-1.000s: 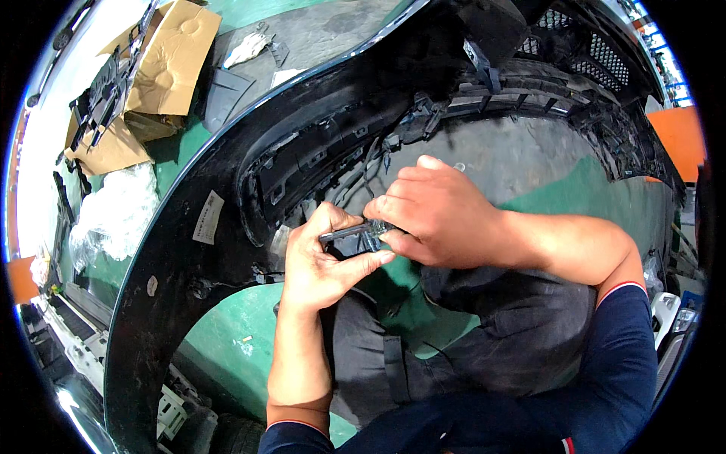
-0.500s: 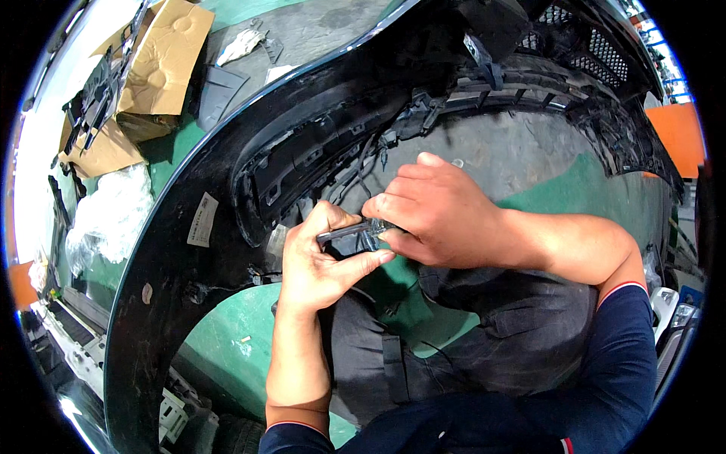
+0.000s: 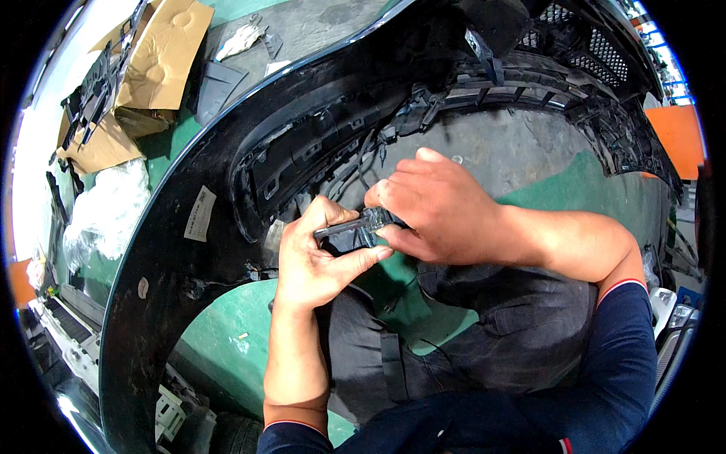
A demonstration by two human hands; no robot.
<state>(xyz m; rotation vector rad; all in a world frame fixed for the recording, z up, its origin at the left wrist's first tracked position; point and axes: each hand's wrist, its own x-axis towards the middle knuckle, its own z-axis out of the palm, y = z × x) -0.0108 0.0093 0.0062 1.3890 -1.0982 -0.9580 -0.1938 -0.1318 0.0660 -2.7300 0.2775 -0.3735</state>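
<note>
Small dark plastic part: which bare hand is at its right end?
The right hand, fingers curled at that end; the left hand holds the part from the left between thumb and forefinger.

Car bumper [image 3: 170, 253], green floor [image 3: 231, 325]; this is a vehicle workshop.

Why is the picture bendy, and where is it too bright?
Head view: the fisheye lens bends edges, leaving black corners; head view, left: background washes out white beside crumpled plastic; head view, middle: left hand and right hand look fairly clear.
</note>
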